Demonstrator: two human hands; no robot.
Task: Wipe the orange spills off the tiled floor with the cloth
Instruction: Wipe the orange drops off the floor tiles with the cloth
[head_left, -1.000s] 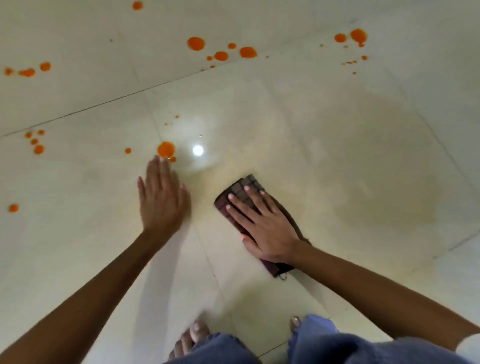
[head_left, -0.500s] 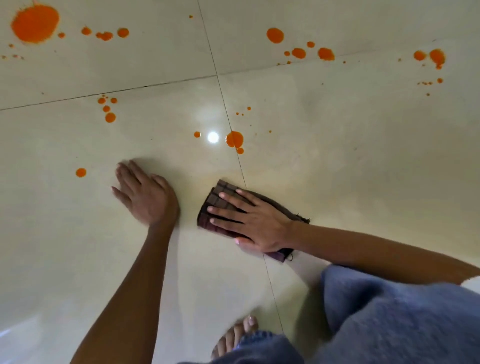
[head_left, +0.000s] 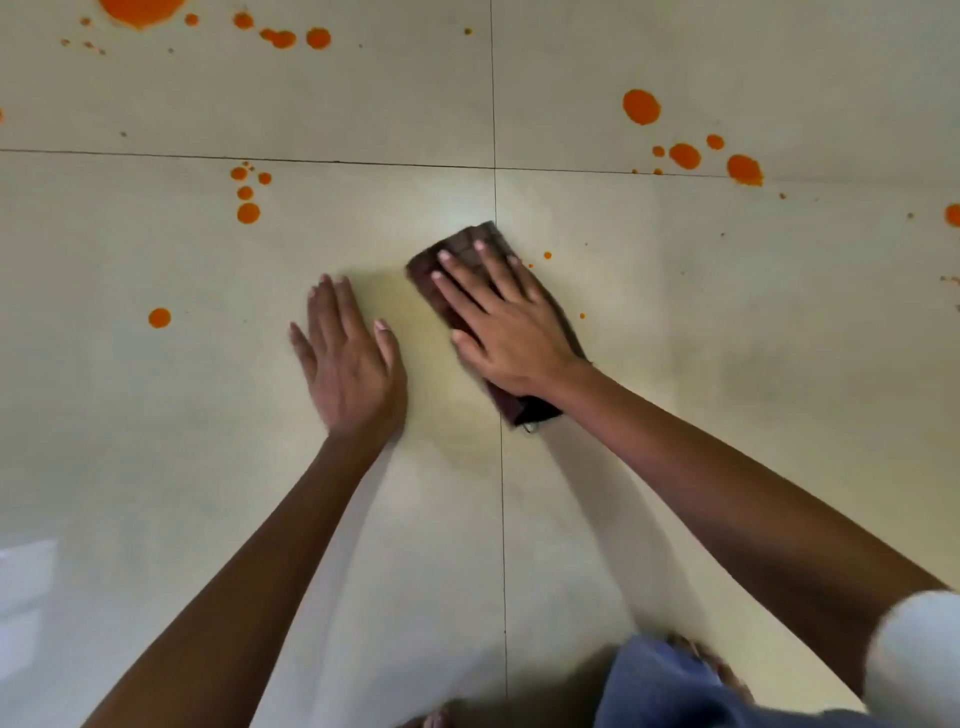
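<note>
the right hand lies flat over the cloth, hiding its middle; only its far end and near corner show. the largest orange spill at far left is cut by the top edge, and another spot by the right edge. the toes near the bottom edge are blurred and cut off.

Two bare forearms with no watch or jewellery, left hand and right hand with short plain nails, edge of a white sleeve at the right upper arm, blue-grey fabric over the legs, bare toes at the bottom edge
</note>
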